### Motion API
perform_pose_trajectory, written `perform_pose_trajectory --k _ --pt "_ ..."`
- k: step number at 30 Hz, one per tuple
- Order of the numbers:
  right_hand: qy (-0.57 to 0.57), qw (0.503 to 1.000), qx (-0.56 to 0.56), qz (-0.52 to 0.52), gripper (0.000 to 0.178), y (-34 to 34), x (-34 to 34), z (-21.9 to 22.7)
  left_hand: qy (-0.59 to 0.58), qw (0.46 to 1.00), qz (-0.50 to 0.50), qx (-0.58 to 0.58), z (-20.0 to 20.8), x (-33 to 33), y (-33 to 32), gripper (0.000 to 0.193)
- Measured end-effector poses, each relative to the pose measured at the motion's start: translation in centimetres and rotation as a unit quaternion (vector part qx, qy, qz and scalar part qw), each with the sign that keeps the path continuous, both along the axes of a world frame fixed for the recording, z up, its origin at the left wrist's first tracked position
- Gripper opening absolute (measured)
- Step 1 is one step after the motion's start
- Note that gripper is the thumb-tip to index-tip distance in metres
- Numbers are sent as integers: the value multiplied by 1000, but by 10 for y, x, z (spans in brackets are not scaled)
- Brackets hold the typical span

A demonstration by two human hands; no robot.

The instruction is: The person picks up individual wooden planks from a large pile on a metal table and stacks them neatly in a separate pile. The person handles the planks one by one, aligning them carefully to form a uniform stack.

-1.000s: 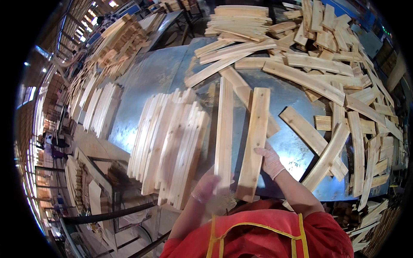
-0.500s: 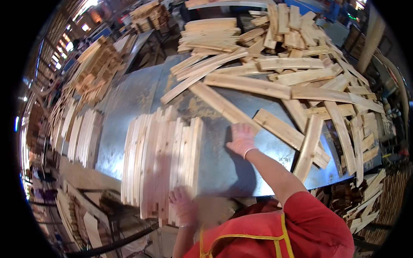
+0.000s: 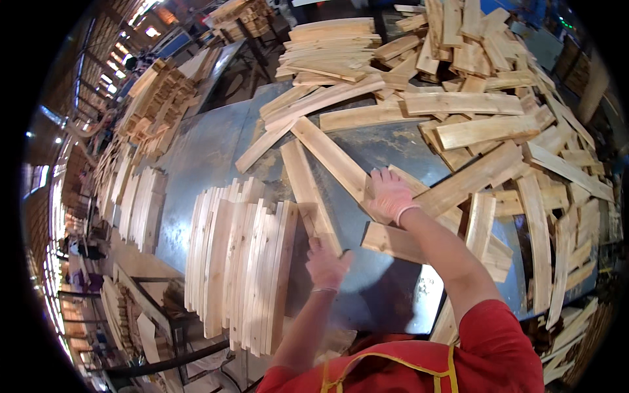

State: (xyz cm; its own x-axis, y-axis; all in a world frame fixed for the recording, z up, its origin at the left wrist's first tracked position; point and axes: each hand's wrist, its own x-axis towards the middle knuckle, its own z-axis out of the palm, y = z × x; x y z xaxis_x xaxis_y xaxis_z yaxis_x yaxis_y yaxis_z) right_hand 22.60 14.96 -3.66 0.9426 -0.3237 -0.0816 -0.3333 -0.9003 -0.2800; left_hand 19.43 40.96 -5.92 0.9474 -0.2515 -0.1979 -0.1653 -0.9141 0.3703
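Note:
My left hand (image 3: pixel 327 267), in a pale pinkish glove, is closed on the near end of a narrow wooden plank (image 3: pixel 304 187) slanting across the metal tabletop. Farther right, my gloved right hand (image 3: pixel 392 196) grips the near end of a second plank (image 3: pixel 332 159), its fingers along one edge and its thumb near the end. Left of my left hand, a row of planks (image 3: pixel 239 262) stands on edge, packed side by side. A short plank (image 3: pixel 393 242) lies just below my right wrist, partly covered by my forearm.
Loose planks (image 3: pixel 488 131) lie in a jumbled heap on the right. A neat stack (image 3: pixel 331 42) sits at the back. More edge-on planks (image 3: pixel 143 209) stand at the left of the metal table (image 3: pixel 196 144), with a wooden pile (image 3: pixel 154 98) beyond.
My left hand has moved from the edge-on row up and right onto a plank now lying beside it. My right hand shifted slightly right and up; planks near it have changed position.

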Motion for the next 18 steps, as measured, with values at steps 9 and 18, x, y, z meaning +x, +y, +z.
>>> perform_pose_trajectory --k 9,18 --pt "29 957 290 2 97 10 -6 20 83 949 56 -300 -17 4 36 89" --pt "-171 765 620 -35 102 44 -79 5 420 634 93 -643 29 -39 134 66"
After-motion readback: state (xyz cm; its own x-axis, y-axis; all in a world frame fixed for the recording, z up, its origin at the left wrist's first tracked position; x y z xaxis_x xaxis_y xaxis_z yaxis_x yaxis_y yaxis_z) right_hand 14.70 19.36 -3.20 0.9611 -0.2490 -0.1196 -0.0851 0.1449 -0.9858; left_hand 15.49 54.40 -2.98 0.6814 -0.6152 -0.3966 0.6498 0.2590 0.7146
